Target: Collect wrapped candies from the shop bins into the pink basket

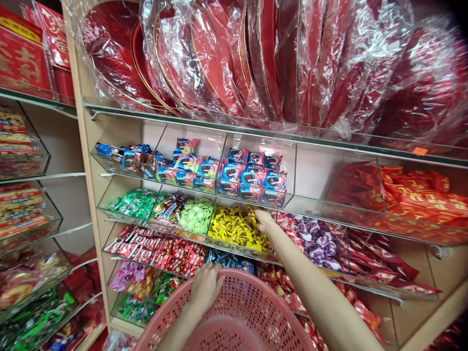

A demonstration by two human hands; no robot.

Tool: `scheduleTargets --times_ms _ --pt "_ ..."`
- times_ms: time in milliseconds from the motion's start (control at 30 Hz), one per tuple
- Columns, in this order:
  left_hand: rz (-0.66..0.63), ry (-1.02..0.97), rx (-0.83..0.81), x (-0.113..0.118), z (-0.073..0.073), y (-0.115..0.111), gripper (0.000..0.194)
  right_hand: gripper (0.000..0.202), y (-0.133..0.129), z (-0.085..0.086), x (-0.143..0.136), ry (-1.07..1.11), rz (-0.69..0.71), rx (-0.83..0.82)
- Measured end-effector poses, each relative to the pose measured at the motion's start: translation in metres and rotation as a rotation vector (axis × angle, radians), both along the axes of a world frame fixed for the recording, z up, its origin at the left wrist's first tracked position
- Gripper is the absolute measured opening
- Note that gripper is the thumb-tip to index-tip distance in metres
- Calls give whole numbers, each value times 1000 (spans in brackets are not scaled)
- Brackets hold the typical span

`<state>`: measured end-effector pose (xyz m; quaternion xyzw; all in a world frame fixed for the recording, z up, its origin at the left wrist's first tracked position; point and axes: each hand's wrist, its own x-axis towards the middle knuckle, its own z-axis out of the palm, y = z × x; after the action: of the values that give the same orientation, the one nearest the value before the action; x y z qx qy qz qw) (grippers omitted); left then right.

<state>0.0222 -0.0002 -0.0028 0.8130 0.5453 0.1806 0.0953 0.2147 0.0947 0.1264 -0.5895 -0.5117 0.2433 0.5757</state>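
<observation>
My left hand [207,282] is closed over the far rim of a pink perforated plastic basket [268,287]. The inside of the basket that I can see is bare. My right hand [262,222] reaches over the basket into a clear shelf bin of yellow-wrapped candies [234,224]. Its fingers are curled in against the candies at the bin's right side, and the fingertips are partly hidden. Left of that bin are light green packets [197,217] and Snickers bars [171,209]. To its right lie purple-wrapped candies [316,239].
Blue and pink snack packs [252,175] fill the shelf above, with red packets [420,190] at its right. Red trays in plastic wrap [219,53] stand on top. Clear shelf fronts and a glass shelf edge [256,126] surround the bins. More snack shelves stand at left.
</observation>
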Motion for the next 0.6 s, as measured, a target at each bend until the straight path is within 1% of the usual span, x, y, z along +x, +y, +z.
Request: scheduleTargets --times_ms 100,200,333,400,467,500,533,600 --pt "0 -8 3 0 1 -1 39 25 -13 4 -5 266 92 -48" --pt "-11 -1 13 1 3 -3 37 24 -27 10 -7 453 180 -91" --pt "-24 8 23 3 5 -5 35 22 -50 19 -9 573 290 -145" --pt "-25 7 28 3 6 -5 35 23 -69 17 -15 607 338 -159" --pt "-23 15 26 1 7 -4 35 26 -96 6 -26 608 382 -172" --pt "-21 21 23 0 7 -3 34 27 -112 -3 -34 578 403 -194" --pt "-19 27 17 -1 7 -3 34 28 -128 -16 -42 529 448 -200" --pt "-19 37 3 -5 7 -2 34 29 -159 -47 -61 460 561 -279"
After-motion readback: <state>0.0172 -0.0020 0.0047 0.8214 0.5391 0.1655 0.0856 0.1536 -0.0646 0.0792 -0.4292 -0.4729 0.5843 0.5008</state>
